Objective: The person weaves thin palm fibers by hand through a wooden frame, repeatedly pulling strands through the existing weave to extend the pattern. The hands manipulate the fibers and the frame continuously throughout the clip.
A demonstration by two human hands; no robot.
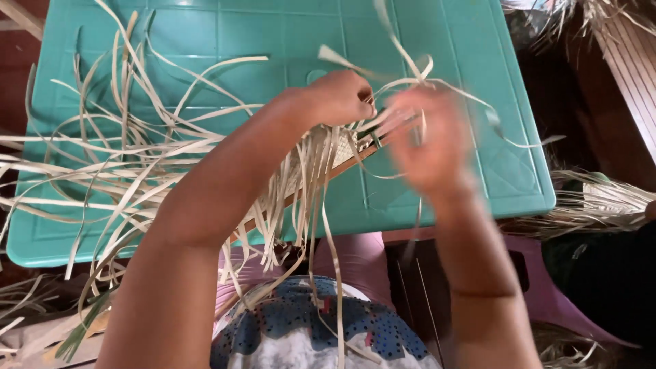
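Observation:
A partly woven mat of pale dried leaf strips [326, 152] lies on a teal plastic table [273, 41], its loose ends fanning out to the left and hanging over the near edge. My left hand [339, 97] is closed on strips at the woven part's top edge. My right hand [430, 140], blurred by motion, is just to the right of it with a thin strip [410, 65] running from its fingers up over the table.
More dried leaf bundles [594, 198] lie on the floor to the right, with wooden boards [632, 55] at the upper right. A pink stool edge [547, 287] shows below the table. My patterned clothing fills the bottom middle.

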